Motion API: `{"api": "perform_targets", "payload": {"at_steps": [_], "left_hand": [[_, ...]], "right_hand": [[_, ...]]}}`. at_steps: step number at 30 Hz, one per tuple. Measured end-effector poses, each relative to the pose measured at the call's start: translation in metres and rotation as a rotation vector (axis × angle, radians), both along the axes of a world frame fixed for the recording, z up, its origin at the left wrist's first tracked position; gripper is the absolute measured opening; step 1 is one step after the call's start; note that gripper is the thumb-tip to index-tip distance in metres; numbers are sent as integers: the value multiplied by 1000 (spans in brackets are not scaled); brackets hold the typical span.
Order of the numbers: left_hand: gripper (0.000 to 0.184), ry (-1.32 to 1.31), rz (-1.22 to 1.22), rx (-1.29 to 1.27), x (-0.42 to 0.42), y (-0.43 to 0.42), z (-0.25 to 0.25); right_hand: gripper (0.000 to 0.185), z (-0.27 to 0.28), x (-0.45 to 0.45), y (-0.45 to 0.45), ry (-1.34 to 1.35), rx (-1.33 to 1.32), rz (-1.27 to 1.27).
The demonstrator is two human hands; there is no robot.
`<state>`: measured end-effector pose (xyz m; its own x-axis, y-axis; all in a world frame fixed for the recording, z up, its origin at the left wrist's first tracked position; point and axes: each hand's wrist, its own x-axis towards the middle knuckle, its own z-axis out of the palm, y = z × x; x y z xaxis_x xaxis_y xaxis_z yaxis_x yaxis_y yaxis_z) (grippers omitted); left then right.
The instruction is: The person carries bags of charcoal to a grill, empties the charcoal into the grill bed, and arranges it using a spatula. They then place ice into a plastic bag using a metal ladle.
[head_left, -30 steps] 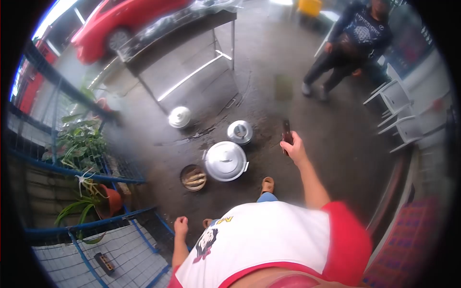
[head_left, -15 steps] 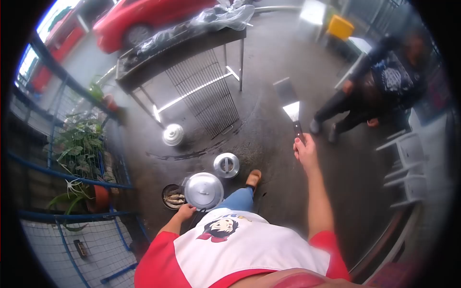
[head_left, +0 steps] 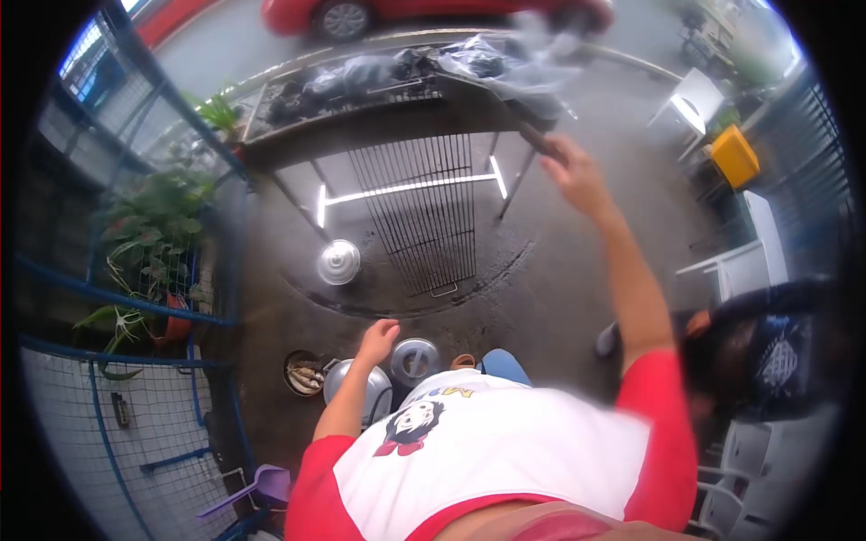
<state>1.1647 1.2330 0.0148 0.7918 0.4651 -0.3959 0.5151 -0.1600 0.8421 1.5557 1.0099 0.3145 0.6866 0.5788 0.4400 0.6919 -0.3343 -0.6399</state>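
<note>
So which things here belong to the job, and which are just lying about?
Probably the job's:
dark-handled tool, in the right hand
grill, near that hand
lidded pot, near the left hand

Probably just around:
red car
white chairs
purple scoop
potted plants

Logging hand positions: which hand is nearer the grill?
Right. The right hand is by the grill's right end; the left hand is farther back, near the lidded pots.

Dark streaked floor (head_left: pixel 564 270), blue-framed mesh fence (head_left: pixel 90 283), white chairs (head_left: pixel 767 236) at right, daylight.
</note>
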Motion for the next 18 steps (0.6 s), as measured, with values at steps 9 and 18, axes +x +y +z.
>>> {"api": "perform_targets", "payload": {"at_steps": [9,18], "left_hand": [[21,393,884,233,-113,-69,-17],[30,854,759,-426,-104,-256,-35]], "right_hand": [[23,57,206,265,-274,-467,120],[23,-18,267,420,-182,-586,273]]}}
